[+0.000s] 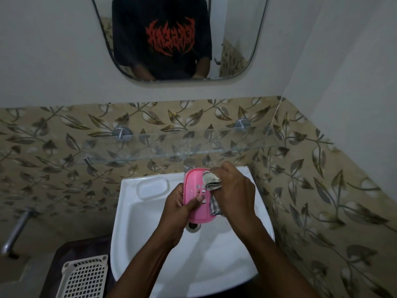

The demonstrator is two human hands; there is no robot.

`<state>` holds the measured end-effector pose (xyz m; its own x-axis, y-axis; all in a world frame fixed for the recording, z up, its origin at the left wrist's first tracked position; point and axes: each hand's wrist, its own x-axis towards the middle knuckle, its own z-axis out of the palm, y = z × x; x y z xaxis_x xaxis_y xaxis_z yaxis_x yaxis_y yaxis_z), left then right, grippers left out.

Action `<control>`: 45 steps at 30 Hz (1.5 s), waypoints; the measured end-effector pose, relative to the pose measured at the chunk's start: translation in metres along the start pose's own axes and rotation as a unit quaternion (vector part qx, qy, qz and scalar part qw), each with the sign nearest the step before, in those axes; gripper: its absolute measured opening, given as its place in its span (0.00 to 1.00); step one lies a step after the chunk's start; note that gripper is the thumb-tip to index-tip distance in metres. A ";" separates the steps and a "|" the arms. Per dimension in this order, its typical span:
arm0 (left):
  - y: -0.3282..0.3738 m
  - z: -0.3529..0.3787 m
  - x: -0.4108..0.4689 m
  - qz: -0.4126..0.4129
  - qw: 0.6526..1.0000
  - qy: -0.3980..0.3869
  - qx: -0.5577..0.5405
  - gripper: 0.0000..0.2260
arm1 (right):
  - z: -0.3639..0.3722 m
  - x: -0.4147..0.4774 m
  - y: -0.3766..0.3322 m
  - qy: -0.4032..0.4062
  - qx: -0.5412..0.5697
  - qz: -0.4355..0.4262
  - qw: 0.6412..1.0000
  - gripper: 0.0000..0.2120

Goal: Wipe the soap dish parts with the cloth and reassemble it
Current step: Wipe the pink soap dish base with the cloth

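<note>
Wiping is being done above the sink (133, 233): the pink soap dish part (196, 197) is being gripped by the left hand (177, 204), the cloth (212, 180) bunched in the right hand (235, 188) is being rubbed along its right edge, and its remaining surface is judged next.

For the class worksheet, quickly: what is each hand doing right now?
Left hand: grips the pink soap dish part.
Right hand: holds the cloth against it.

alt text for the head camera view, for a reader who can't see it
Over a white sink, the left hand holds a pink soap dish part while the right hand presses a folded cloth against it. A glass shelf and a mirror are on the wall above.
</note>
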<state>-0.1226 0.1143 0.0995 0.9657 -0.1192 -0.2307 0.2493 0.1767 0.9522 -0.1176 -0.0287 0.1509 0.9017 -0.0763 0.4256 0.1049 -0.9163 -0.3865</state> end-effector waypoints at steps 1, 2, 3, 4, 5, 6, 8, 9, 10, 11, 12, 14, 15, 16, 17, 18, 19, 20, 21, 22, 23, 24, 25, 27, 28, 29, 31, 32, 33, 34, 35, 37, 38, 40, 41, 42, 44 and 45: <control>0.002 0.000 0.002 0.002 1.000 0.009 -0.010 0.20 | 0.000 -0.005 0.000 -0.024 -0.003 -0.011 1.000 0.09; 0.003 -0.001 0.003 0.003 1.000 0.019 -0.022 0.19 | 0.000 -0.013 0.000 -0.049 -0.010 -0.020 0.999 0.12; 0.005 -0.003 0.005 0.003 0.999 0.030 -0.030 0.18 | 0.001 -0.024 -0.002 -0.069 -0.018 -0.026 0.997 0.15; 0.006 -0.005 0.007 0.006 0.999 0.039 -0.033 0.17 | 0.002 -0.035 -0.004 -0.087 -0.018 -0.029 0.996 0.14; 0.007 -0.008 0.008 0.009 0.998 0.047 -0.028 0.16 | 0.002 -0.044 -0.006 -0.101 -0.012 -0.030 0.994 0.12; 0.008 -0.010 0.008 0.012 0.998 0.051 -0.018 0.15 | 0.002 -0.051 -0.008 -0.113 -0.001 -0.023 0.993 0.09; 0.011 -0.013 0.007 0.014 0.999 0.041 -0.002 0.14 | 0.001 -0.052 -0.007 -0.130 0.017 0.003 0.991 0.03; 0.013 -0.015 0.007 0.015 0.999 0.027 0.006 0.14 | -0.001 -0.048 -0.006 -0.135 0.033 0.024 0.990 0.01; 0.015 -0.015 0.007 0.018 1.000 0.011 0.020 0.14 | -0.002 -0.041 -0.004 -0.123 0.072 0.055 0.988 0.04; 0.017 -0.016 0.006 0.021 0.999 -0.006 0.041 0.14 | -0.005 -0.033 -0.001 -0.105 0.127 0.082 0.983 0.05; 0.020 -0.015 0.006 0.023 0.998 -0.025 0.061 0.15 | -0.008 -0.024 0.004 -0.086 0.183 0.098 0.974 0.06; 0.024 -0.015 0.005 0.015 0.994 -0.060 0.086 0.15 | -0.012 -0.006 0.012 -0.095 0.257 0.107 0.956 0.17; 0.027 -0.015 0.005 0.010 0.993 -0.074 0.095 0.15 | -0.015 0.001 0.016 -0.110 0.279 0.102 0.949 0.18; 0.030 -0.016 0.005 0.007 0.990 -0.085 0.108 0.15 | -0.014 0.005 0.019 -0.125 0.293 0.096 0.943 0.17; 0.033 -0.017 0.005 0.007 0.989 -0.091 0.120 0.16 | -0.015 0.008 0.022 -0.135 0.305 0.097 0.938 0.17; 0.037 -0.018 0.006 0.007 0.988 -0.092 0.126 0.17 | -0.012 0.010 0.026 -0.140 0.318 0.112 0.931 0.17; 0.039 -0.019 0.006 0.006 0.989 -0.088 0.121 0.18 | -0.011 0.009 0.028 -0.142 0.336 0.137 0.921 0.18; 0.041 -0.019 0.005 0.004 0.992 -0.079 0.102 0.20 | -0.008 0.006 0.029 -0.139 0.359 0.165 0.908 0.17; 0.043 -0.020 0.003 0.001 0.995 -0.069 0.071 0.22 | -0.005 0.001 0.029 -0.136 0.380 0.191 0.895 0.17; 0.042 -0.020 0.000 -0.006 0.997 -0.064 0.034 0.25 | -0.002 -0.004 0.028 -0.132 0.405 0.216 0.879 0.16; 0.041 -0.020 -0.003 -0.016 0.998 -0.064 -0.009 0.27 | 0.000 -0.009 0.024 -0.129 0.430 0.241 0.861 0.15; 0.038 -0.019 -0.006 -0.026 0.996 -0.069 -0.059 0.29 | 0.003 -0.013 0.021 -0.121 0.446 0.269 0.845 0.15; 0.035 -0.019 -0.009 -0.033 0.990 -0.076 -0.112 0.31 | 0.004 -0.018 0.018 -0.112 0.457 0.300 0.830 0.14; 0.028 -0.016 -0.016 -0.035 0.974 -0.087 -0.204 0.31 | 0.010 -0.024 0.016 -0.094 0.454 0.353 0.813 0.12; 0.024 -0.014 -0.018 -0.031 0.969 -0.088 -0.229 0.31 | 0.014 -0.027 0.017 -0.088 0.445 0.371 0.810 0.14; 0.021 -0.012 -0.020 -0.024 0.968 -0.085 -0.233 0.31 | 0.016 -0.028 0.016 -0.083 0.439 0.384 0.808 0.17; 0.017 -0.006 -0.020 -0.005 0.979 -0.058 -0.197 0.30 | 0.020 -0.031 0.016 -0.072 0.424 0.388 0.815 0.20; 0.016 -0.003 -0.019 0.004 0.985 -0.028 -0.168 0.28 | 0.019 -0.031 0.014 -0.069 0.407 0.383 0.826 0.19; 0.015 -0.001 -0.018 0.012 0.990 0.008 -0.138 0.26 | 0.016 -0.032 0.012 -0.068 0.386 0.370 0.842 0.16; 0.015 0.000 -0.018 0.017 0.993 0.044 -0.109 0.24 | 0.013 -0.032 0.011 -0.059 0.354 0.344 0.867 0.13; 0.016 0.001 -0.017 0.021 0.994 0.072 -0.082 0.23 | 0.009 -0.030 0.010 -0.042 0.311 0.309 0.898 0.11; 0.019 0.002 -0.017 0.024 0.993 0.105 -0.040 0.21 | 0.003 -0.025 0.010 0.015 0.215 0.226 0.950 0.10; 0.020 0.004 -0.017 0.025 0.994 0.109 -0.020 0.20 | 0.002 -0.021 0.010 0.033 0.169 0.202 0.964 0.10; 0.022 0.007 -0.017 0.025 0.995 0.094 0.014 0.17 | 0.001 -0.016 0.006 0.042 0.095 0.184 0.977 0.08; 0.023 0.009 -0.016 0.027 0.996 0.084 0.029 0.15 | 0.002 -0.016 0.001 0.041 0.076 0.168 0.982 0.07; 0.025 0.011 -0.016 0.033 0.995 0.080 0.046 0.12 | 0.003 -0.017 -0.006 0.036 0.079 0.139 0.986 0.05; 0.028 0.010 -0.013 0.043 0.993 0.083 0.077 0.06 | 0.007 -0.023 -0.019 -0.004 0.130 0.075 0.989 0.06; 0.028 0.009 -0.013 0.044 0.992 0.082 0.083 0.05 | 0.008 -0.026 -0.023 -0.036 0.155 0.053 0.986 0.08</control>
<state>-0.1286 0.1123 0.1310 0.9854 0.0531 -0.1617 0.1611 0.0154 0.9868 -0.1400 -0.0030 0.1426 0.9411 -0.1264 0.3138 0.1214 -0.7394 -0.6622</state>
